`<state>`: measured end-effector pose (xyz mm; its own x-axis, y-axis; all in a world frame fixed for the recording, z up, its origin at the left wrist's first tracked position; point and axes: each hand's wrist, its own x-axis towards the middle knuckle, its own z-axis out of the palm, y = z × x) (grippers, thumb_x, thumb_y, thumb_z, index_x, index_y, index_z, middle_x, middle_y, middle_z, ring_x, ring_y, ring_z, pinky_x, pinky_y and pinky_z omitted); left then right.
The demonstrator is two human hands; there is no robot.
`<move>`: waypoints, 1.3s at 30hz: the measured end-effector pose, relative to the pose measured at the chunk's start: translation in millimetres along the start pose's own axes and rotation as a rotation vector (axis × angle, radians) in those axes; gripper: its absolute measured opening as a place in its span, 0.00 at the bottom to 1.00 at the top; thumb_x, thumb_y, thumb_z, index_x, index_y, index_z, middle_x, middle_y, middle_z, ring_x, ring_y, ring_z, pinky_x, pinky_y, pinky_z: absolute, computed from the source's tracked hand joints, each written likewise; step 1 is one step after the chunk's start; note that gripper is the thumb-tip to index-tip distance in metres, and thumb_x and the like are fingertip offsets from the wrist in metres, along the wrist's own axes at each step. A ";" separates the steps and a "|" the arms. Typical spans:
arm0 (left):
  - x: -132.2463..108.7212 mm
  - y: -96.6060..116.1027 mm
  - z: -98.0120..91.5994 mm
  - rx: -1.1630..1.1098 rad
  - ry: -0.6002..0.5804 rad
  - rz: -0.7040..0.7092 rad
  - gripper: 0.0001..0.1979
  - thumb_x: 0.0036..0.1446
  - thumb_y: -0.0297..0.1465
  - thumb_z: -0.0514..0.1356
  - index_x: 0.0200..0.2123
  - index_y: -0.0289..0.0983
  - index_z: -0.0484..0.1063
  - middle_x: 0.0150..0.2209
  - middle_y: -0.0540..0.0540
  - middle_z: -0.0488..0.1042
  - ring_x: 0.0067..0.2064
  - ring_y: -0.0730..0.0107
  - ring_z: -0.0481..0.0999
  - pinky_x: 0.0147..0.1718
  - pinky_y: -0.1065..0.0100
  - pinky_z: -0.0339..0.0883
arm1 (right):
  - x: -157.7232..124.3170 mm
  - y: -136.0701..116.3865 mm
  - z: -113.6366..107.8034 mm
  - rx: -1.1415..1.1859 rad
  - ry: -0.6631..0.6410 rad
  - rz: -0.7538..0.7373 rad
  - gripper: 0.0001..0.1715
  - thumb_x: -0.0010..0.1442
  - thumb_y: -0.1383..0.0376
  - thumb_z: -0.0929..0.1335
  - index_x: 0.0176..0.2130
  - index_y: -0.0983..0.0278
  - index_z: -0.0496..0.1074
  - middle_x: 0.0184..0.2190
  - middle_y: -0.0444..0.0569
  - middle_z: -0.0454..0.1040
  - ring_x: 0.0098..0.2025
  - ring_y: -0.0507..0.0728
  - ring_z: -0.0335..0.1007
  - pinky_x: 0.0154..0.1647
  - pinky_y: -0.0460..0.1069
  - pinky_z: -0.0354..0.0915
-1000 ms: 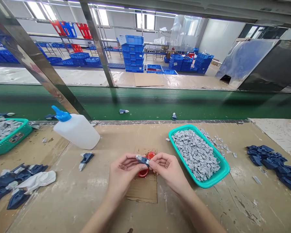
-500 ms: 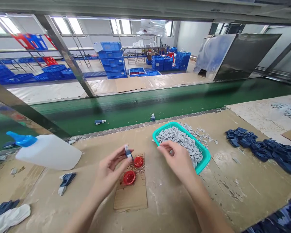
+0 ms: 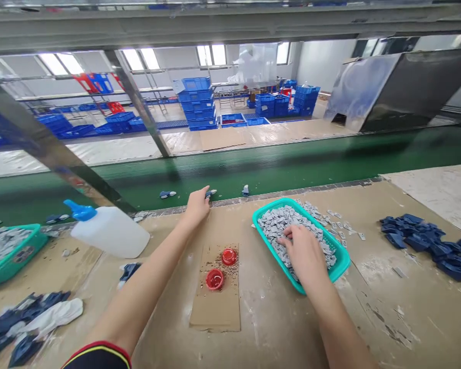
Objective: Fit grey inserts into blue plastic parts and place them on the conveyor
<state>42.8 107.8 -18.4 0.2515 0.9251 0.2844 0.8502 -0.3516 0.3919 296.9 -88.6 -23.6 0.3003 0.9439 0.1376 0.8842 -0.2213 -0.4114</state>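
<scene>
My left hand [image 3: 197, 204] reaches to the far edge of the bench, its fingertips at a small blue-and-white part [image 3: 210, 193] on the green conveyor belt [image 3: 292, 159]. Whether it still grips the part is unclear. My right hand [image 3: 303, 253] presses into a heap of small grey pieces [image 3: 280, 225] in a teal plastic basket [image 3: 340, 261], and its fingers hide what lies under them. Two red cups [image 3: 229, 256] [image 3: 214, 279] stand on a cardboard sheet [image 3: 215, 312], among scattered red and tan granules.
A white plastic bottle [image 3: 109, 230] with a blue nozzle lies left of the cardboard. Dark blue pieces [image 3: 418, 241] are heaped at right, loose grey pieces [image 3: 340, 230] beside the basket. Another teal basket [image 3: 11, 251] sits at far left, near dark blue pieces and white cloth [image 3: 56, 312].
My left hand has moved forward from above the cardboard to the belt edge, carrying the small part. My right hand has dropped from the basket's rim into the grey pieces.
</scene>
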 end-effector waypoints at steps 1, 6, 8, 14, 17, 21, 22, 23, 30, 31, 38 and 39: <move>-13.6 1.0 -5.5 0.014 0.001 0.018 0.23 0.53 0.25 0.53 0.53 0.31 0.67 0.51 0.35 0.72 0.54 0.53 0.68 0.54 0.55 0.58 | -0.5 2.9 1.5 0.006 -0.002 -0.012 0.06 0.57 0.62 0.67 0.35 0.62 0.71 0.33 0.52 0.73 0.36 0.61 0.69 0.32 0.50 0.57; -106.9 0.9 -61.4 0.084 -0.016 0.043 0.17 0.57 0.32 0.52 0.49 0.37 0.69 0.49 0.41 0.72 0.52 0.58 0.69 0.51 0.59 0.61 | -2.1 11.4 7.7 -0.035 -0.026 0.000 0.08 0.56 0.60 0.67 0.34 0.62 0.71 0.32 0.53 0.73 0.35 0.63 0.68 0.32 0.52 0.57; -143.0 -4.4 -87.9 0.147 0.011 -0.048 0.15 0.58 0.35 0.51 0.45 0.38 0.70 0.43 0.42 0.75 0.45 0.58 0.73 0.44 0.61 0.65 | -4.1 10.7 7.7 -0.050 -0.037 0.013 0.08 0.56 0.59 0.66 0.34 0.61 0.72 0.32 0.53 0.72 0.35 0.63 0.68 0.30 0.52 0.57; -207.9 -34.2 -127.8 0.473 0.056 -0.441 0.19 0.56 0.44 0.53 0.44 0.37 0.68 0.40 0.40 0.75 0.42 0.49 0.73 0.37 0.57 0.64 | -9.4 6.6 5.7 -0.040 -0.013 0.038 0.09 0.58 0.59 0.64 0.34 0.61 0.70 0.32 0.53 0.72 0.35 0.63 0.68 0.28 0.51 0.56; -220.5 -49.6 -122.6 0.446 -0.014 -0.582 0.26 0.52 0.47 0.54 0.48 0.34 0.64 0.41 0.37 0.75 0.42 0.46 0.73 0.37 0.56 0.64 | -9.6 5.1 6.4 -0.057 -0.006 0.049 0.10 0.59 0.59 0.62 0.34 0.61 0.70 0.33 0.54 0.72 0.35 0.63 0.68 0.29 0.52 0.57; -226.8 -66.5 -107.0 0.347 -0.069 -0.594 0.21 0.56 0.40 0.51 0.49 0.34 0.63 0.40 0.38 0.74 0.41 0.50 0.74 0.38 0.57 0.64 | -8.5 -0.4 3.9 -0.013 0.022 0.063 0.11 0.61 0.60 0.61 0.35 0.62 0.69 0.34 0.54 0.74 0.35 0.64 0.68 0.29 0.52 0.57; -227.4 -69.6 -103.6 0.357 -0.059 -0.572 0.19 0.57 0.37 0.49 0.49 0.34 0.63 0.40 0.38 0.74 0.41 0.51 0.74 0.39 0.56 0.64 | -8.1 -2.3 2.0 0.026 0.043 0.071 0.11 0.61 0.60 0.61 0.35 0.62 0.68 0.34 0.54 0.75 0.35 0.63 0.69 0.30 0.52 0.57; -227.8 -72.2 -100.8 0.377 -0.044 -0.543 0.18 0.57 0.35 0.48 0.49 0.33 0.64 0.40 0.37 0.74 0.41 0.51 0.74 0.40 0.56 0.64 | -7.8 -4.4 -0.3 0.077 0.069 0.080 0.11 0.61 0.59 0.61 0.36 0.62 0.68 0.35 0.53 0.75 0.35 0.63 0.70 0.30 0.51 0.58; -225.3 -78.1 -95.0 0.313 0.122 -0.380 0.19 0.59 0.35 0.44 0.45 0.32 0.68 0.40 0.34 0.71 0.44 0.48 0.71 0.44 0.52 0.63 | -18.0 -34.3 -11.4 0.572 0.063 0.058 0.17 0.63 0.54 0.60 0.40 0.61 0.71 0.32 0.50 0.76 0.34 0.59 0.71 0.34 0.51 0.63; -224.4 -76.2 -95.3 0.233 0.163 -0.392 0.18 0.59 0.37 0.45 0.44 0.33 0.68 0.40 0.36 0.71 0.44 0.49 0.71 0.44 0.53 0.64 | -21.6 -41.5 -9.4 0.686 0.006 0.045 0.18 0.62 0.53 0.61 0.40 0.61 0.72 0.31 0.50 0.76 0.34 0.58 0.71 0.34 0.50 0.64; -216.6 -36.3 -98.6 -0.892 0.419 -0.577 0.15 0.56 0.46 0.55 0.36 0.41 0.69 0.41 0.47 0.73 0.44 0.60 0.75 0.41 0.61 0.71 | -37.3 -80.7 19.8 1.139 -0.421 0.153 0.18 0.52 0.53 0.71 0.35 0.66 0.73 0.30 0.53 0.78 0.29 0.56 0.72 0.28 0.48 0.65; -215.2 -30.4 -98.9 -1.049 0.386 -0.616 0.15 0.56 0.46 0.55 0.35 0.41 0.68 0.43 0.47 0.73 0.44 0.60 0.75 0.39 0.63 0.73 | -37.0 -82.4 23.1 1.135 -0.428 0.169 0.18 0.52 0.53 0.71 0.33 0.66 0.73 0.29 0.53 0.78 0.28 0.56 0.71 0.27 0.48 0.65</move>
<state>-82.9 -94.8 -5.0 -0.3526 0.9355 -0.0246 -0.0379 0.0120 0.9992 204.7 -99.7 -15.6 0.0495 0.9758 -0.2130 -0.0327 -0.2116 -0.9768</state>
